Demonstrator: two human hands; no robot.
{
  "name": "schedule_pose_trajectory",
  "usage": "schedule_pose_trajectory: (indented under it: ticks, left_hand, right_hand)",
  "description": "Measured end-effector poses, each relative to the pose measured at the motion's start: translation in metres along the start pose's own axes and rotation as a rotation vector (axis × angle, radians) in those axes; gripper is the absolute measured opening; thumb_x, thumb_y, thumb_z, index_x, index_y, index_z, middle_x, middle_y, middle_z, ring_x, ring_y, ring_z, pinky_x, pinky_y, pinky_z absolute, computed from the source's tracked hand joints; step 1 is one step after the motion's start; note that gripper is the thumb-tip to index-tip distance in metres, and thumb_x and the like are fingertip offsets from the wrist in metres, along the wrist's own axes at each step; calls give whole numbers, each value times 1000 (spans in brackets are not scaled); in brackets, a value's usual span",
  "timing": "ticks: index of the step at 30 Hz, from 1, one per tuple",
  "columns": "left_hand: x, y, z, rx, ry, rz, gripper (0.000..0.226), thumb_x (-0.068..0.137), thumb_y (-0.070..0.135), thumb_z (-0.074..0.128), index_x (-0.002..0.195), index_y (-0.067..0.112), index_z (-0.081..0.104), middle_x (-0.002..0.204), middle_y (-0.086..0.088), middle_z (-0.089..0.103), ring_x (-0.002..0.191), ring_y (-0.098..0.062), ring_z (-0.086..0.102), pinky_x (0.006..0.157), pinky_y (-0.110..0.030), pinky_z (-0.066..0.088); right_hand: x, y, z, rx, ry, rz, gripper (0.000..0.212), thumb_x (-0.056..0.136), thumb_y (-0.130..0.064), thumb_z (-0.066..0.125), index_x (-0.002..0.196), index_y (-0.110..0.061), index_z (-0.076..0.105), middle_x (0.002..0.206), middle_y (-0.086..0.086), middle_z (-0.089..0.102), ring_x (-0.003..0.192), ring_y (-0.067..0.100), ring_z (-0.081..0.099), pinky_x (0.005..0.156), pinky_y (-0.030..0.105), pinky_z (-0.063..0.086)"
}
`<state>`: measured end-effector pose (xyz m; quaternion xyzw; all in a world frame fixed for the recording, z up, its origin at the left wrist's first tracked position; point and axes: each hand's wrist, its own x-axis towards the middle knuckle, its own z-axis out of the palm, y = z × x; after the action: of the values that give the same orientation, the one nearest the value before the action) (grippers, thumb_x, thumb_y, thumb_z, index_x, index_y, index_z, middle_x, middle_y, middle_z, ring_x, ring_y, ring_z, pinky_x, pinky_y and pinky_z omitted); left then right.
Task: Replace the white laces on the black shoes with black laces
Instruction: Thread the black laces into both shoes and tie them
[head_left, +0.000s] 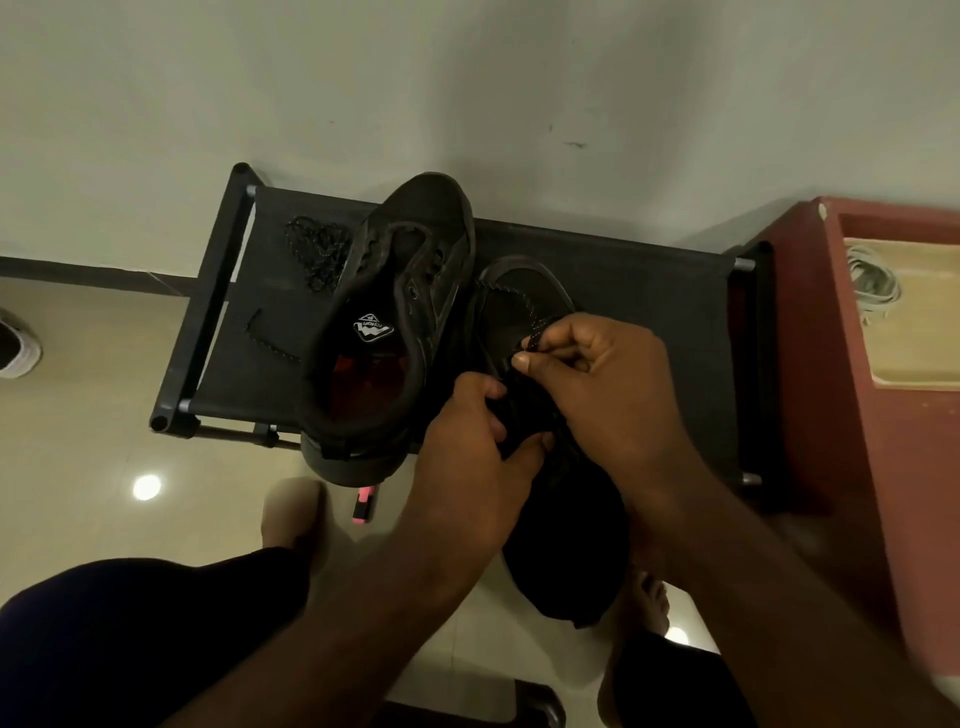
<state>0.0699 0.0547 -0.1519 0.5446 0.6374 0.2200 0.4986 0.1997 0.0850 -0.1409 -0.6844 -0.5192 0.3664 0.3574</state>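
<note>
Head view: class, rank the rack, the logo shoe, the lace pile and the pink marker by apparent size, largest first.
1. rack
2. logo shoe
3. lace pile
4. pink marker, which lies lower on the floor, so it may look smaller than it is.

Light is dim and flat, with a greenish-grey cast. 2 small white glare spots on the glossy beige tiled floor (104, 441) point to lamps overhead. The black fabric-topped shoe rack (649, 312) and the black low-top shoe (566, 545) at its front edge merge into near-featureless dark; the speckled black lace (511, 301) shows only by pale flecks. The right forearm (779, 597) smears with blur toward the lower right corner. Wide-angle distortion tilts the red cabinet (857, 415) at the right edge.
</note>
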Motion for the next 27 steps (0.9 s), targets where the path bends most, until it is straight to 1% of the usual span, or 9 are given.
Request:
schedule_pose_trajectory:
  ticks: [3,7,12,17,23,24,27]
  left_hand:
    - [-1,0,1,-14,-6,2,44,84,24,76,111,31,42,84,5,53,69,-6,55,54,-8,41]
    - [-1,-1,1,-23,1,13,46,83,23,77,114,28,44,84,5,54,69,-6,55,57,-8,42]
    - [-1,-1,1,-19,-3,17,46,82,24,78,114,28,45,84,8,52,69,-5,54,56,-10,41]
    - [-1,-2,2,-42,-8,9,47,82,23,78,109,32,41,82,10,51,66,-4,53,54,-9,40]
    - [1,-3,1,-51,-12,14,48,81,23,79,112,29,44,81,6,53,65,-4,53,55,-11,41]
    - [1,-3,1,-57,-10,11,48,80,23,79,112,30,44,81,5,53,64,-4,53,54,-10,41]
    - [2,-2,1,-88,0,-11,48,80,23,80,114,29,46,84,4,54,65,-4,53,52,-7,41]
  right_hand:
    - [-1,1,3,-27,2,-7,7,83,-14,78,80,-18,74,75,-9,72,72,5,70,71,38,60]
    - [-2,-1,7,-62,22,-8,10,84,-15,78,80,-21,73,73,-12,71,71,3,69,70,34,60]
    - [-1,-2,8,-71,35,21,10,85,-15,77,80,-22,72,73,-12,70,71,2,69,70,33,60]
    - [0,-4,8,-141,-43,4,7,86,-15,76,80,-17,72,75,-9,70,73,5,67,73,38,59]
    - [5,-6,0,-201,-144,19,14,86,-17,76,75,-21,70,71,-8,69,69,6,67,71,40,59]
    - [5,-6,-1,-202,-145,24,15,86,-16,76,74,-22,69,70,-8,68,68,6,66,69,38,59]
    - [6,-5,1,-190,-110,50,17,87,-17,76,73,-23,67,67,-7,67,63,5,64,63,26,55]
